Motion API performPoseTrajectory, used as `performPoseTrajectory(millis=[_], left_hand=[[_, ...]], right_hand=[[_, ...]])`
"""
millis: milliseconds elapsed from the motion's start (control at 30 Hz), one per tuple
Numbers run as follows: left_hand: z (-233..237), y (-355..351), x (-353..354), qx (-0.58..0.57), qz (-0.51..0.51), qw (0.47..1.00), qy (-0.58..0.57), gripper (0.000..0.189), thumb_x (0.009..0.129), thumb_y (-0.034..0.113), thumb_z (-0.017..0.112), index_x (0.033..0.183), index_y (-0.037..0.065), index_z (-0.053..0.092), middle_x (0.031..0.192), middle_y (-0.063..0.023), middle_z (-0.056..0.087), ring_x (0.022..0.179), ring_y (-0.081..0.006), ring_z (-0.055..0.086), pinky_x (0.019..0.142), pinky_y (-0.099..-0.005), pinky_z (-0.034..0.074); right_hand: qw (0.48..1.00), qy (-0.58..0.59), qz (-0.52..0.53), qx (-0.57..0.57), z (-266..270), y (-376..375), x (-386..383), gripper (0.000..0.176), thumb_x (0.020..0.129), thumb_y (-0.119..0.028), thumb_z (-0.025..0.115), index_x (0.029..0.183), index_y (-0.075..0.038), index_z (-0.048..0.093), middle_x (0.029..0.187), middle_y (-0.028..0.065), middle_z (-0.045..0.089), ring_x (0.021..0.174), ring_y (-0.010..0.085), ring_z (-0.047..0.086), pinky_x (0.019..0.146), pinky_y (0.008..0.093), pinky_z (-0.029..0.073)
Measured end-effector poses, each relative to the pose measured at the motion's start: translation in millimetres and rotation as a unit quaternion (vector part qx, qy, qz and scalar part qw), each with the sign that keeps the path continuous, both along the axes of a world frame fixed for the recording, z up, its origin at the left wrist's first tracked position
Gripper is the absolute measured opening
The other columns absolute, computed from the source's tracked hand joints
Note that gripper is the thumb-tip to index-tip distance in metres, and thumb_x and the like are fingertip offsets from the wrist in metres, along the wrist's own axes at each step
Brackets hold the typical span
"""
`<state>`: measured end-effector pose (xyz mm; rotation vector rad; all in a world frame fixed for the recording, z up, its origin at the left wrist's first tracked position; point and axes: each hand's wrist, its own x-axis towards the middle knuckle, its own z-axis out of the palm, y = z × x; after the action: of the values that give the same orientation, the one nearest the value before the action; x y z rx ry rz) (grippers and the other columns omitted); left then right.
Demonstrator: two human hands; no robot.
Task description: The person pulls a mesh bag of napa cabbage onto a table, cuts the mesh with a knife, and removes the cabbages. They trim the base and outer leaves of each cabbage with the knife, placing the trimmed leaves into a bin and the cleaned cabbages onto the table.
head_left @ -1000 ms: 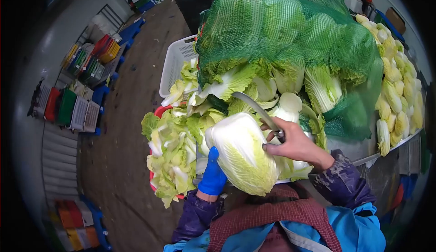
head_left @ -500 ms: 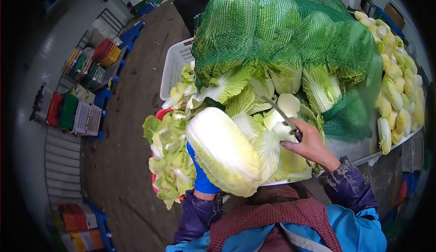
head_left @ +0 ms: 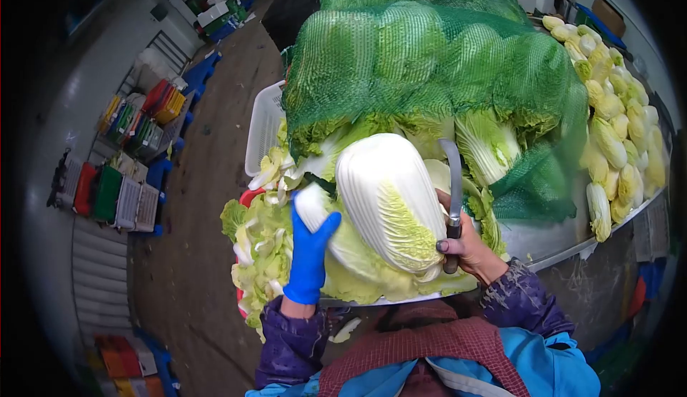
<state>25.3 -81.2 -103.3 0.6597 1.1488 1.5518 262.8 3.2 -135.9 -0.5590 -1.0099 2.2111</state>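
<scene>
A large napa cabbage (head_left: 390, 200) with a pale, trimmed look stands in front of me, its white base toward the far side. My left hand (head_left: 309, 254), in a blue glove, is closed on a loose cabbage leaf (head_left: 313, 207) along the cabbage's left side. In my bare right hand (head_left: 470, 248) is a knife (head_left: 454, 182) with a dark handle and curved blade, pointing away from me. That hand's fingers touch the cabbage's right side. Loose leaves lie beneath the cabbage. More leaves (head_left: 265, 261) fill a red container (head_left: 250, 196) to the left.
Green mesh (head_left: 429, 60) covers a heap of cabbages behind, its near side open. Peeled cabbages (head_left: 615, 139) are piled along the right of the metal table (head_left: 547, 236). A white basket (head_left: 265, 121) stands at the back left; crates (head_left: 111, 175) line the far wall.
The cabbage has shifted right and away from me and turned more upright. My left hand has come from beneath it to a leaf at its side. The knife now points away from me.
</scene>
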Motion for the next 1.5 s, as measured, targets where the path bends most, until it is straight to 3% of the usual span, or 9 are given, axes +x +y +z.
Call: performPoseTrajectory(millis=[100, 233, 367, 467, 833, 1233, 1400, 1467, 1500], left_hand=[[-4, -3, 16, 0.065, 0.097, 0.914, 0.389, 0.102, 0.075, 0.03, 0.07, 0.145, 0.011, -0.001, 0.148, -0.0118, 0.012, 0.134, -0.0289, 0.02, 0.106, -0.0424, 0.023], [-29, 4, 44, 0.059, -0.015, 0.991, 0.122, 0.106, 0.073, 0.044, 0.07, 0.144, 0.004, 0.001, 0.145, -0.0126, 0.017, 0.132, -0.0239, 0.023, 0.108, -0.0358, 0.023], [-44, -13, 27, -0.051, 0.039, 0.985, -0.159, 0.069, 0.08, 0.027, 0.065, 0.135, 0.002, 0.03, 0.131, -0.0114, 0.043, 0.119, -0.0252, 0.045, 0.099, -0.0369, 0.039], [-53, -33, 26, -0.041, 0.03, 0.987, -0.154, 0.072, 0.079, 0.027, 0.066, 0.136, 0.002, 0.029, 0.132, -0.0118, 0.042, 0.12, -0.025, 0.044, 0.1, -0.0374, 0.039], [-4, -50, 16, -0.056, -0.188, 0.974, 0.115, 0.117, 0.051, 0.03, 0.084, 0.142, 0.003, 0.015, 0.141, -0.0104, 0.03, 0.129, -0.0229, 0.031, 0.107, -0.0364, 0.026], [-3, -72, 34, -0.003, -0.313, 0.938, 0.148, 0.118, 0.053, 0.03, 0.084, 0.143, 0.004, 0.013, 0.142, -0.0107, 0.028, 0.132, -0.0228, 0.027, 0.108, -0.0375, 0.021], [-9, -68, 30, -0.059, -0.273, 0.956, 0.085, 0.114, 0.051, 0.03, 0.084, 0.141, 0.003, 0.019, 0.138, -0.0113, 0.036, 0.128, -0.0246, 0.035, 0.106, -0.038, 0.027], [-15, -73, 24, -0.083, -0.239, 0.965, 0.076, 0.109, 0.053, 0.029, 0.083, 0.14, 0.004, 0.021, 0.136, -0.0116, 0.038, 0.125, -0.0249, 0.039, 0.104, -0.039, 0.031], [-20, -75, 21, -0.094, -0.219, 0.97, 0.045, 0.109, 0.054, 0.027, 0.083, 0.14, 0.004, 0.021, 0.137, -0.0117, 0.036, 0.126, -0.024, 0.037, 0.104, -0.0387, 0.031]], right_hand=[[0.998, 0.005, -0.055, 0.039, 5, -5, -5, 0.095, 0.057, -0.004, 0.08, 0.137, -0.004, 0.029, 0.123, 0.0128, 0.053, 0.115, 0.0183, 0.05, 0.099, 0.0328, 0.037], [0.858, -0.256, -0.142, 0.421, 3, -18, -10, 0.088, 0.056, -0.02, 0.085, 0.129, 0.0, 0.04, 0.117, 0.0137, 0.056, 0.11, 0.0215, 0.053, 0.096, 0.0306, 0.039], [0.832, -0.211, -0.091, 0.505, 14, -20, -5, 0.068, 0.065, -0.024, 0.08, 0.122, -0.004, 0.05, 0.105, 0.0087, 0.063, 0.078, 0.0175, 0.061, 0.071, 0.0299, 0.05], [0.907, -0.247, -0.043, 0.339, 16, -11, -3, 0.055, 0.07, -0.02, 0.076, 0.117, -0.004, 0.053, 0.092, 0.0071, 0.065, 0.067, 0.0173, 0.06, 0.061, 0.0298, 0.049], [0.577, -0.31, 0.019, 0.756, 57, 10, 8, 0.012, 0.074, -0.013, 0.06, 0.079, -0.009, 0.049, 0.058, 0.0041, 0.049, 0.052, 0.022, 0.057, 0.043, 0.035, 0.043], [0.493, -0.383, 0.027, 0.781, 17, 14, 27, 0.011, 0.072, -0.012, 0.058, 0.077, -0.007, 0.049, 0.053, 0.0021, 0.048, 0.046, 0.0197, 0.055, 0.04, 0.0341, 0.042], [0.586, -0.447, 0.035, 0.675, 28, 15, 37, 0.024, 0.073, -0.013, 0.063, 0.092, -0.003, 0.053, 0.068, 0.0087, 0.062, 0.058, 0.0262, 0.061, 0.05, 0.0378, 0.047], [0.801, -0.3, 0.088, 0.51, 52, -4, 19, 0.046, 0.071, -0.017, 0.067, 0.111, -0.002, 0.051, 0.081, 0.0167, 0.063, 0.07, 0.0301, 0.063, 0.063, 0.0368, 0.05], [0.802, -0.3, 0.085, 0.509, 54, -12, 10, 0.046, 0.071, -0.017, 0.067, 0.111, -0.002, 0.051, 0.081, 0.0167, 0.063, 0.07, 0.0301, 0.063, 0.063, 0.0368, 0.05]])
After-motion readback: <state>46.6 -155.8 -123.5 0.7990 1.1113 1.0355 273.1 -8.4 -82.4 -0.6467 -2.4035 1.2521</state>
